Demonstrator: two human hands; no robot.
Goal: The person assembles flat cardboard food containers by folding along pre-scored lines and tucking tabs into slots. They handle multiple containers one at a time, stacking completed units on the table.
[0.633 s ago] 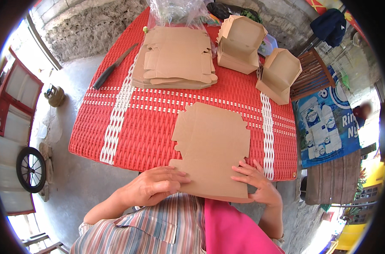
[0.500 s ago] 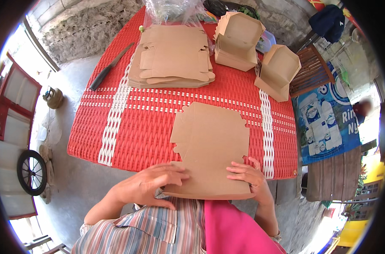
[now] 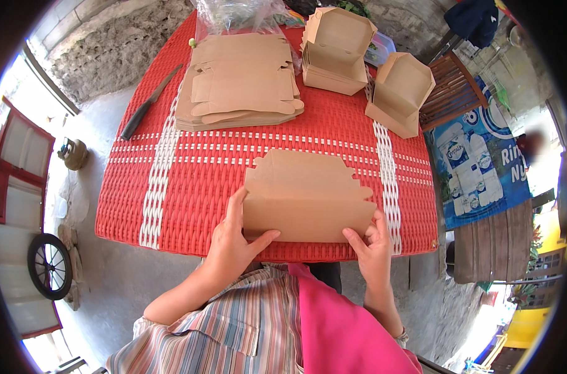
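A brown cardboard box blank [image 3: 308, 193] is partly folded, its near panel standing up toward me and its far panel leaning back with notched edges. My left hand [image 3: 237, 232] grips the blank's left end, thumb on the near panel and fingers round the side. On the right end my right hand [image 3: 369, 243] holds it the same way, thumb in front. The blank sits at the near edge of the red woven table [image 3: 190, 206]. What the fingertips do behind the cardboard is hidden.
Beyond lies a stack of flat box blanks [image 3: 243, 81], with a dark-handled knife [image 3: 147, 103] to its left. At the far right stand nested open boxes [image 3: 336, 53] and one open box [image 3: 401, 93]. A clear plastic bag [image 3: 240, 17] rests at the back.
The blank has gone from lying nearly flat to having its near panel folded upright. Both hands have moved from resting on its near part to gripping its two ends.
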